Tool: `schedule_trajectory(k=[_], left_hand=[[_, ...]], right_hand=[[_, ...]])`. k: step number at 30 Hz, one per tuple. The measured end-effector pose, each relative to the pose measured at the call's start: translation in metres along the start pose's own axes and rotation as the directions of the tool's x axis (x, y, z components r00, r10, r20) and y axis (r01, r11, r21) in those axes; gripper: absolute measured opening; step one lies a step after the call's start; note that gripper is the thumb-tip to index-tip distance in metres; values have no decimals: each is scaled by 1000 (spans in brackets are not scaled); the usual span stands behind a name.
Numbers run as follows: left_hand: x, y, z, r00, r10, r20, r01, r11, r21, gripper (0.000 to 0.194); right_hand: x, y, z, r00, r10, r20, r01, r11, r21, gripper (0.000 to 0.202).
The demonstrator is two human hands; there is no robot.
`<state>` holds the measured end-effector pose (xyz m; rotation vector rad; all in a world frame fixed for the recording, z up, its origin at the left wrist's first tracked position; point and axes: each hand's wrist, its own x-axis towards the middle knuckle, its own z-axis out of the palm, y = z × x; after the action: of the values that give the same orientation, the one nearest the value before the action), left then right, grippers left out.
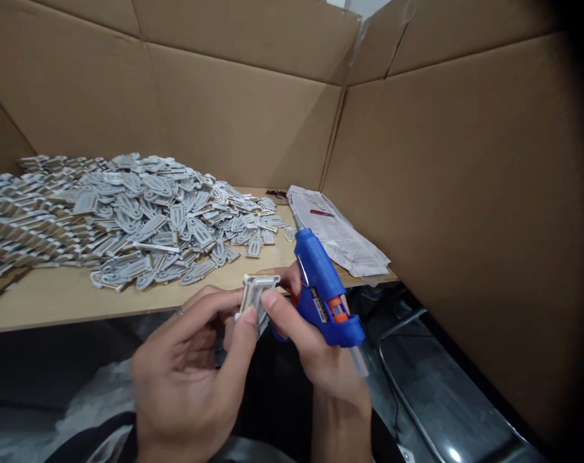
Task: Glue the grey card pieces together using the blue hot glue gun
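Between the thumb and fingers of my left hand [186, 373] is a small grey-white plastic piece [256, 290] with a brownish edge strip. It is tilted up in front of me, just off the near table edge. My right hand [316, 350] is closed around a blue hot glue gun [316, 276], whose nozzle points up and away. A clear glue stick [358, 361] protrudes from the gun's rear. My right thumb also presses against the plastic piece, and some right fingers are hidden behind the gun and the piece.
A big heap of similar plastic pieces [152, 218] covers the table's left and middle, stacked in rows at far left. Newspaper sheets [330, 231] with a red item lie at the right. Cardboard walls [244, 109] enclose the back and right. A metal-framed chair [446, 386] stands lower right.
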<state>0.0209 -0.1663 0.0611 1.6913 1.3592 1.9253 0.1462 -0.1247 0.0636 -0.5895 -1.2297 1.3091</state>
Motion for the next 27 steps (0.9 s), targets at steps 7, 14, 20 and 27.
schedule_trajectory(k=[7, 14, 20, 27], left_hand=[[-1, 1, 2, 1000, -11, -1, 11, 1000, -12, 15], [-4, 1, 0, 997, -70, -8, 71, 997, 41, 12], [-3, 3, 0, 996, -84, -29, 85, 996, 40, 12], [-3, 0, 0, 997, -74, 4, 74, 997, -12, 18]], right_hand=[[1, 2, 4, 998, 22, -53, -18, 997, 79, 34], [-2, 6, 4, 996, 40, -80, -33, 996, 84, 31], [-1, 7, 3, 998, 56, -33, -50, 989, 141, 29], [2, 7, 5, 993, 117, -8, -109, 950, 293, 32]])
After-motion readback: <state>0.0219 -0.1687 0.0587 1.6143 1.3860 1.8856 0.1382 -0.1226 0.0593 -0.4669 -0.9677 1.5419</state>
